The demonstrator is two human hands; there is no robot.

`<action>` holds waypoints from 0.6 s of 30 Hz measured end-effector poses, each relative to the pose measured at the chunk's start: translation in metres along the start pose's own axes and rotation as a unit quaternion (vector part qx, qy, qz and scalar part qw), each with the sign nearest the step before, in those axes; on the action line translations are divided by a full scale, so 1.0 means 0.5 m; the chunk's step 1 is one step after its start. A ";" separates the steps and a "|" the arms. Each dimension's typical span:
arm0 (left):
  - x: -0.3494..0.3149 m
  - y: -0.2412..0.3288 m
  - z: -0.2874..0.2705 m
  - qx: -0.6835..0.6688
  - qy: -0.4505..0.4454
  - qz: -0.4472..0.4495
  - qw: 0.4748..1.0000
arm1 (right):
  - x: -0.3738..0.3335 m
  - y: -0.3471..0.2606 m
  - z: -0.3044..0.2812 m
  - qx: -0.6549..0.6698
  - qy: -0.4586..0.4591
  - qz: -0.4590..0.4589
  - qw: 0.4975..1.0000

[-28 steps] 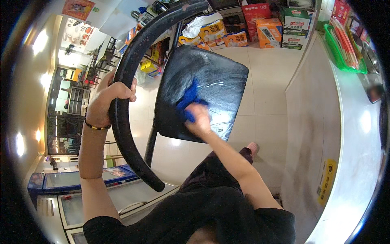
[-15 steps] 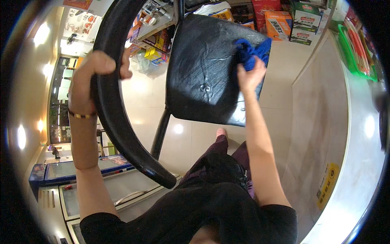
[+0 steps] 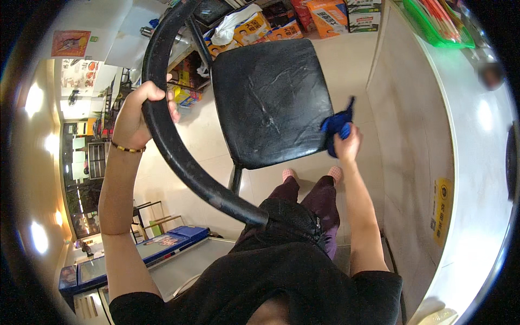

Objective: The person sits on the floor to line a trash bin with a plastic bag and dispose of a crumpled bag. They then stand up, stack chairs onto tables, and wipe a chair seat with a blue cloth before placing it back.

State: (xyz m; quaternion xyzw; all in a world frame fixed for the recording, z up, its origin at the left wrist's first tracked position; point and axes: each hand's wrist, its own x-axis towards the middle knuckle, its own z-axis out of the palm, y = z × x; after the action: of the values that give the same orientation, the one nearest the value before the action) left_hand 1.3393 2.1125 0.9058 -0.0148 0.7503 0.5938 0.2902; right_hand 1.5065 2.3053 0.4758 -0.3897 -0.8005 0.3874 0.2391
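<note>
A chair with a black padded seat [image 3: 273, 103] is in front of me, tilted in the view. Its curved black back rail [image 3: 187, 170] arcs from the top towards my waist. My left hand [image 3: 140, 111] is wrapped round this rail, the thumb on the near side and fingertips showing past the inner edge. In my right hand [image 3: 350, 143] a crumpled dark blue cloth [image 3: 336, 128] is gripped at the seat's right front corner. Part of the cloth lies against the seat edge and one end sticks up. Faint creases and shiny marks show on the seat.
A long white counter [image 3: 460, 162] runs along my right, bearing a green basket [image 3: 433, 27]. Cartons [image 3: 326, 17] stand beyond the chair. At lower left is a glass-topped freezer [image 3: 189, 257] with a blue edge. My feet in pink shoes [image 3: 335, 173] are below the seat.
My right hand with the cloth has moved from the seat's upper right part down to its front right corner. The chair appears shifted and turned in view; my left hand still grips the rail.
</note>
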 end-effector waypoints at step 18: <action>-0.016 -0.025 0.012 0.077 0.000 -0.024 0.997 | -0.183 -0.260 0.097 0.175 -0.270 -0.388 0.864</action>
State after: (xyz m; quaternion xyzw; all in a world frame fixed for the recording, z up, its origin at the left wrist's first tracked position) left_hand 1.3530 2.1116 0.8975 -0.0103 0.7931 0.5275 0.3044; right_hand 1.4693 2.1589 0.5452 0.1204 -0.8393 0.4874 0.2087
